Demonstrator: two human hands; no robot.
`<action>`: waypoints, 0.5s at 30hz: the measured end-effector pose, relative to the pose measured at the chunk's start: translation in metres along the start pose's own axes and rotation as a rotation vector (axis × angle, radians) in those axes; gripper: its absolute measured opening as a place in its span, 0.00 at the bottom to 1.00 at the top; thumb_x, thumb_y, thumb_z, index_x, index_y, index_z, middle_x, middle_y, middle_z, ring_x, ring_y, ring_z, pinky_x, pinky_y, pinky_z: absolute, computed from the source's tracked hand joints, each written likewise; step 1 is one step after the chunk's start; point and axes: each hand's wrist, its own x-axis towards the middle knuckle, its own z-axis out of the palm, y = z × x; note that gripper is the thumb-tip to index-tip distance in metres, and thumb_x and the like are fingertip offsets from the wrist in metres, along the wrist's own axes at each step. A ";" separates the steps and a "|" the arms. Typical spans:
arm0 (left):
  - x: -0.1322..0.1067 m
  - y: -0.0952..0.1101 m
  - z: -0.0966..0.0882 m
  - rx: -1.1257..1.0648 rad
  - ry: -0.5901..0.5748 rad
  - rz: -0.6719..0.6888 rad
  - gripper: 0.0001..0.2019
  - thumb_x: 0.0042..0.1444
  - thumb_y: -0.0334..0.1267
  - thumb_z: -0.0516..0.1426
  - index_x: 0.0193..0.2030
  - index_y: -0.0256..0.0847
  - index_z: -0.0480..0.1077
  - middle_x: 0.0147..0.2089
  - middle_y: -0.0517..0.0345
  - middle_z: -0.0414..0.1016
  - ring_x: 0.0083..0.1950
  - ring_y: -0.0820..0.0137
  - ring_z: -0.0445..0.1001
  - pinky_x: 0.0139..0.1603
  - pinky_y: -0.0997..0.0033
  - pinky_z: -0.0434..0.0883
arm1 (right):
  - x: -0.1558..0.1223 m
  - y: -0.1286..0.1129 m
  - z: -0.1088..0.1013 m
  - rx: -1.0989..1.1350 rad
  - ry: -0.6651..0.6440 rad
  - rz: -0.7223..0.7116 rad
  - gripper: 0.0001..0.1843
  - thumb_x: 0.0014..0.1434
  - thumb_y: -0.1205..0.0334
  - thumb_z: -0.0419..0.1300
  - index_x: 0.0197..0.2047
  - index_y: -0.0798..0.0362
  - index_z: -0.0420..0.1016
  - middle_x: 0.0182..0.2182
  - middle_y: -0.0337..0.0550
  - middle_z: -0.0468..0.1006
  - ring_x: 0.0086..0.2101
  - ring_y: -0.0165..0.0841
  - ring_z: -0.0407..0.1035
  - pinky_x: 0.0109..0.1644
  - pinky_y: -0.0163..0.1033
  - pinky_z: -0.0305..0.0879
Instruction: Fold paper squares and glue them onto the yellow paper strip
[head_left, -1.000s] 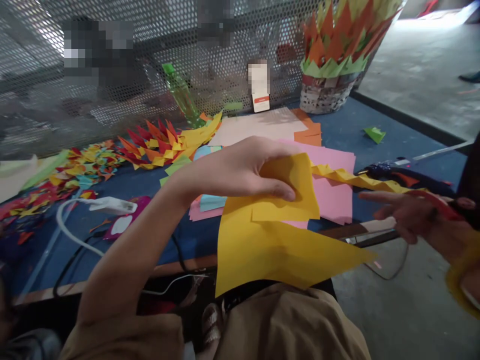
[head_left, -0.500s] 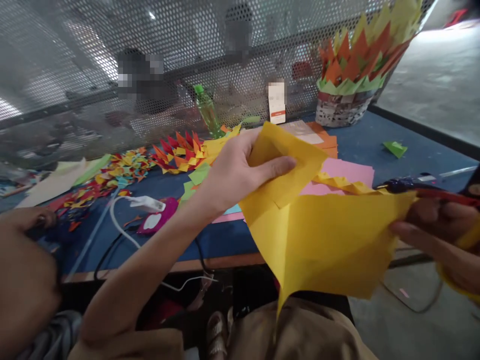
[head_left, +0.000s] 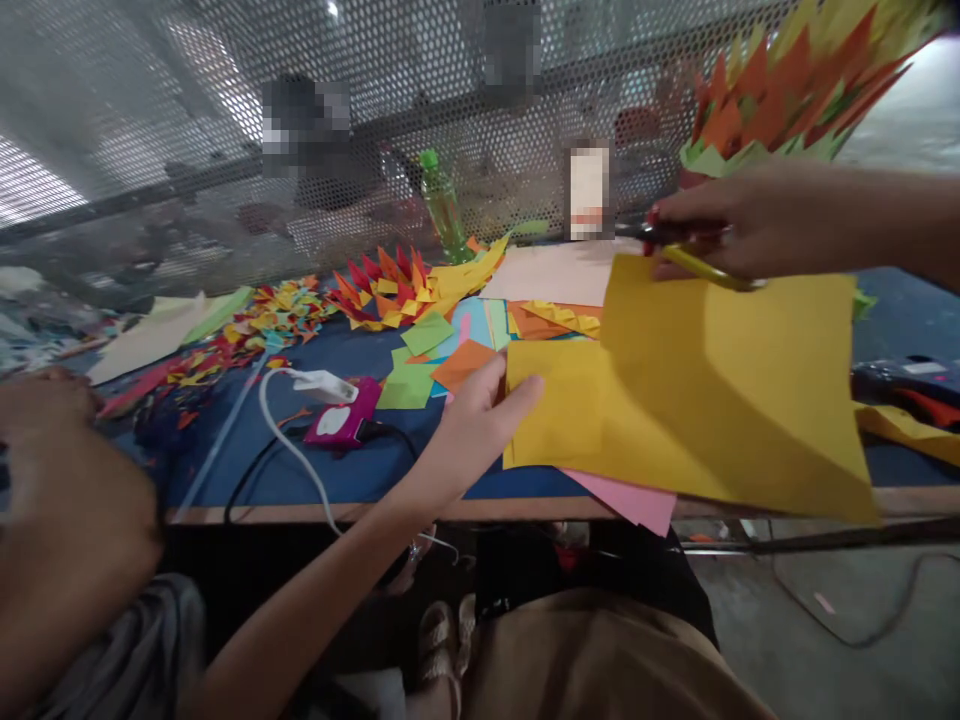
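My left hand (head_left: 484, 425) pinches the left edge of a small yellow paper piece (head_left: 562, 410), thumb on top. This piece lies against a large yellow paper sheet (head_left: 750, 390) on its right, over the table edge. My right hand (head_left: 757, 215) is closed around scissors with a yellow handle (head_left: 712, 272), just above the sheet's upper edge. The scissor blades are blurred and point left. Pink paper (head_left: 630, 500) sticks out beneath the yellow sheet.
A co-worker's arm (head_left: 75, 500) rests at the left. A magenta power adapter (head_left: 341, 415) with cables, paper scraps (head_left: 285, 310), a folded-paper piece (head_left: 382, 285), a green bottle (head_left: 444, 210) and a phone (head_left: 589, 190) stand about the blue table. Paper-spiked basket (head_left: 765, 110) is back right.
The large yellow sheet has come down flat onto the table from being held bent in the air. My right hand has moved up and left with the scissors, off the sheet's right corner.
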 end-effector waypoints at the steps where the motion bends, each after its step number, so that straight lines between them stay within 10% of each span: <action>1: -0.003 -0.004 -0.001 0.019 0.002 -0.002 0.14 0.69 0.44 0.59 0.57 0.41 0.75 0.54 0.51 0.83 0.55 0.59 0.83 0.57 0.58 0.81 | 0.013 -0.006 0.006 -0.055 -0.094 -0.091 0.51 0.57 0.49 0.19 0.39 0.76 0.76 0.31 0.25 0.69 0.42 0.21 0.75 0.36 0.41 0.53; 8: -0.010 -0.038 -0.003 0.287 0.130 0.038 0.18 0.71 0.44 0.57 0.64 0.43 0.66 0.56 0.48 0.82 0.49 0.63 0.83 0.48 0.63 0.81 | 0.046 -0.057 0.055 -0.230 -0.219 -0.480 0.49 0.66 0.70 0.09 0.52 0.86 0.68 0.53 0.45 0.68 0.48 0.15 0.73 0.56 0.38 0.61; 15: -0.023 -0.031 -0.015 0.667 0.201 0.237 0.19 0.72 0.40 0.57 0.67 0.47 0.65 0.71 0.46 0.70 0.71 0.55 0.69 0.70 0.48 0.69 | -0.023 -0.036 0.055 -0.245 0.099 -0.287 0.51 0.67 0.38 0.21 0.44 0.67 0.75 0.33 0.36 0.67 0.47 0.32 0.77 0.45 0.39 0.57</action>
